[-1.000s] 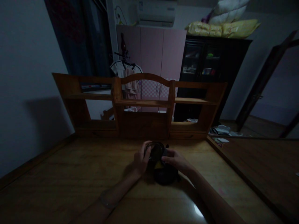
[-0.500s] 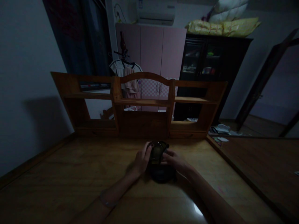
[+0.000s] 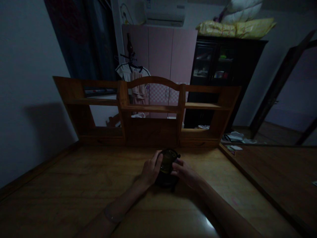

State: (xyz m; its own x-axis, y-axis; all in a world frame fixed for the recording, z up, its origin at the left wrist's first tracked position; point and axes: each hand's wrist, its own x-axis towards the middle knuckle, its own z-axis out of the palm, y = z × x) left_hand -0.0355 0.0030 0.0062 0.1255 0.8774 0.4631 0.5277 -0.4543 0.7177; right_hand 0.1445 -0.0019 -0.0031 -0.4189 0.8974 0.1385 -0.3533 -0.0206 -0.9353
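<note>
Item (image 3: 168, 163), dark & roundish w/ shiny greenish part, is lying betw. L hand (image 3: 152, 168) and R hand (image 3: 185, 171), at or just above the table (image 3: 86, 185), in front of the shelf (image 3: 153, 108). L hand is gripping its left side, thumb lying along the edge. R hand is bending its fingers at the right edge; whether they are gripping, I cannot tell, light being too low. A band (image 3: 112, 216) is circling the L arm (image 3: 127, 200).

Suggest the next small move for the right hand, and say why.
Probably slide the right hand slightly along the right edge of the glossy part: the fingertips sit there, while the left hand clasps the left side of the dark object, likely steadying it.
</note>
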